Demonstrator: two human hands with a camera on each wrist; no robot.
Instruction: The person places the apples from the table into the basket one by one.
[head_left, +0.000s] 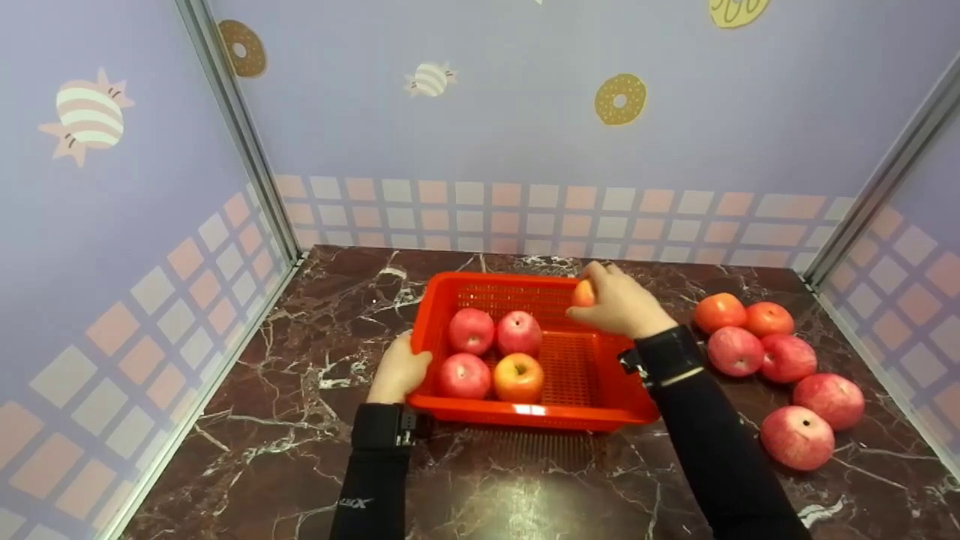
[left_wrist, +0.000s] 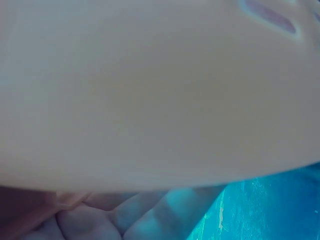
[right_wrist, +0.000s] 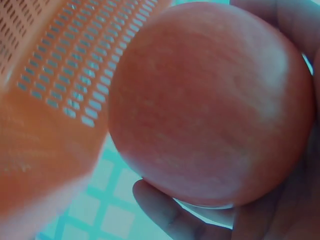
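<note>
A red plastic basket (head_left: 532,412) with slotted walls stands on the table. In it, toward the left, sit several apples, among them a red apple (head_left: 472,331) and a yellow-red apple (head_left: 519,378). My left hand (head_left: 400,369) grips the basket's left rim; in the left wrist view its fingers (left_wrist: 150,217) show below a blurred pale surface. Above the basket's back right part, my right hand (head_left: 626,304) holds an apple (head_left: 584,293). The right wrist view shows this apple (right_wrist: 210,105) large, fingers and thumb around it, beside the slotted basket wall (right_wrist: 65,65).
Right of the basket lie several more fruits, orange-red ones (head_left: 720,313) at the back and red apples (head_left: 798,438) nearer the front. The dark marbled table (head_left: 285,457) is bounded by a patterned back wall (head_left: 525,135) and side walls.
</note>
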